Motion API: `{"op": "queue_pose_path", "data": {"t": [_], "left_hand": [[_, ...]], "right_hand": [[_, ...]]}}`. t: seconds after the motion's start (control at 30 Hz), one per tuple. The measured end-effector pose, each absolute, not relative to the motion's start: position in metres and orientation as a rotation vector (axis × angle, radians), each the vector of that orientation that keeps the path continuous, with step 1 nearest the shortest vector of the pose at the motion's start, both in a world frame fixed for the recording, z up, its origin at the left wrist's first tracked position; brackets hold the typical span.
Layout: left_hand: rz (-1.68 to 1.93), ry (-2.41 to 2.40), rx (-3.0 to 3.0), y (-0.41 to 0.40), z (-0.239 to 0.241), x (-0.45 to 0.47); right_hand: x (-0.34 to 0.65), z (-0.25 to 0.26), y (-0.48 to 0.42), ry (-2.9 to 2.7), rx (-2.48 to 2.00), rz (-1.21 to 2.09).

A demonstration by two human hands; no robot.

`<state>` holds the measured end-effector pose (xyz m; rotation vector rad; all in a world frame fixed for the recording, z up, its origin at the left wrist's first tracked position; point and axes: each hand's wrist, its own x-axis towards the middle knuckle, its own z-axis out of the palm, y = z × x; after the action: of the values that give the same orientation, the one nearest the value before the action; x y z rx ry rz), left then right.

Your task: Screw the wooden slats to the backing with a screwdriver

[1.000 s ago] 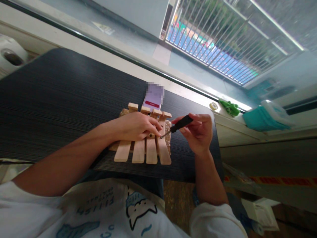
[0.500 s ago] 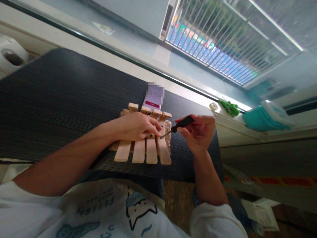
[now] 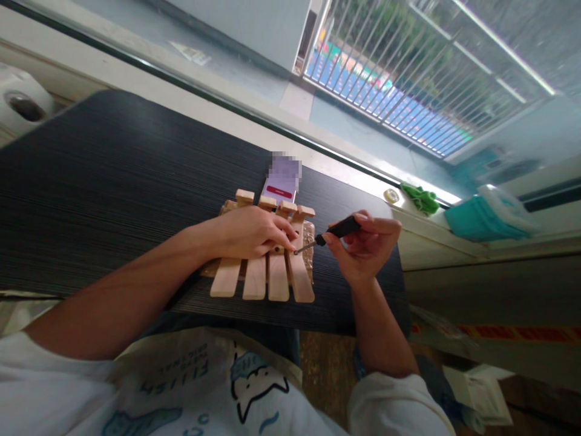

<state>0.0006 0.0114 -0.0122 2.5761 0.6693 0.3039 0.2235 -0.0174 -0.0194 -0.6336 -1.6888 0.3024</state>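
Observation:
Several pale wooden slats [image 3: 278, 281] with notched far ends lie side by side on a brown, shiny wrapped-looking block [image 3: 308, 242]. My left hand [image 3: 254, 233] rests over them, fingers bent, gripping the slatted piece; its fingertips touch near the rightmost slat. In my right hand [image 3: 370, 248] is a black-handled screwdriver [image 3: 342, 227], pinched between thumb and fingers. The screwdriver slants down to the left. Its tip meets a small dark screw or hole in the rightmost slat, right beside my left fingertips. My left palm hides the middle of the other slats.
A phone [image 3: 280, 181] with a lit screen lies just beyond the slats on the dark table [image 3: 113, 181]. By the window sill are a tape roll [image 3: 391, 195], a green cloth [image 3: 420, 198] and a teal container [image 3: 488, 217]. A white device [image 3: 22, 103] stands far left.
My right hand has shifted slightly right and its hold on the screwdriver's handle has changed. The handle sits a little lower and farther right. My left hand has stayed in place.

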Motion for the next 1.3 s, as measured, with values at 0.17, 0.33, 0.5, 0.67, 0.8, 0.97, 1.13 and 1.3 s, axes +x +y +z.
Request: {"op": "queue_pose_path", "data": {"t": [0.17,0.33,0.5,0.67,0.8,0.97,1.13,1.3], "left_hand": [[0.333,0.661,2.582,0.011,-0.012,0.001],[0.341,0.665,2.591,0.011,-0.013,0.000],[0.328,0.656,2.591,0.011,-0.013,0.000],[0.326,0.659,2.591,0.011,-0.013,0.001],[0.328,0.646,2.593,0.011,-0.013,0.001],[0.370,0.630,2.580,0.012,-0.015,0.000],[0.369,0.630,2.574,0.012,-0.015,0.000],[0.368,0.622,2.573,0.013,-0.015,0.000]], "right_hand": [[0.221,-0.020,-0.019,-1.668,-0.686,0.272],[0.222,-0.021,-0.021,-1.673,-0.733,0.249],[0.221,-0.020,-0.019,-1.693,-0.697,0.288],[0.224,-0.021,-0.016,-1.686,-0.615,0.336],[0.228,-0.022,-0.016,-1.746,-0.595,0.356],[0.230,-0.019,-0.017,-1.790,-0.599,0.392],[0.230,-0.010,-0.021,-1.785,-0.553,0.574],[0.230,0.000,-0.024,-1.812,-0.514,0.756]]}}
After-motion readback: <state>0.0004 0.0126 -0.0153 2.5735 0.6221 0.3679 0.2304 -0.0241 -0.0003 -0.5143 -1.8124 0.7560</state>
